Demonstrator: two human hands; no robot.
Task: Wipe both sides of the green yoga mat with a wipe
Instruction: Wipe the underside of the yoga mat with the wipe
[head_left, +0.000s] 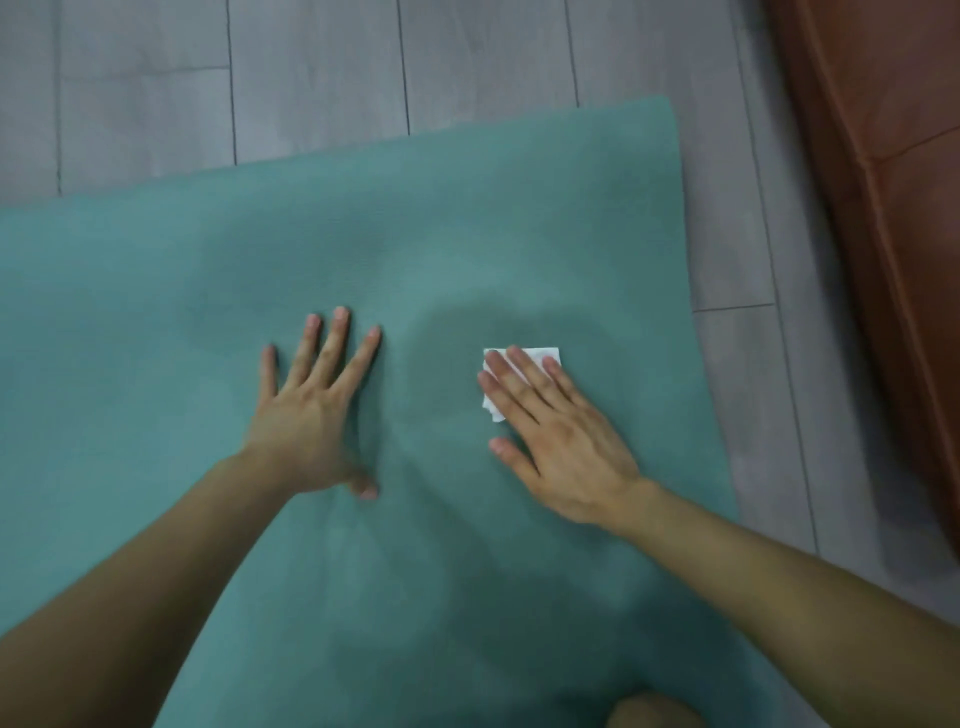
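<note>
— Where was the green yoga mat (208, 312)?
— Spread flat on the grey plank floor (311, 78).
— And the hands?
— Both on the mat. The left hand (306, 415) lay palm down near the mat's middle, fingers (335, 343) straight and spread wide, holding nothing. The right hand (561, 441), nearer the mat's right edge, pressed a white wipe (549, 355) onto the mat under straight fingers (only its corners showed).
— Anything else?
— A brown cushioned seat (883, 156) beyond the mat's right edge.

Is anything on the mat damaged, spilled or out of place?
Nothing looks damaged. The only odd thing is a darker curved patch on the green yoga mat beside the wipe, likely dampness from wiping.
</note>
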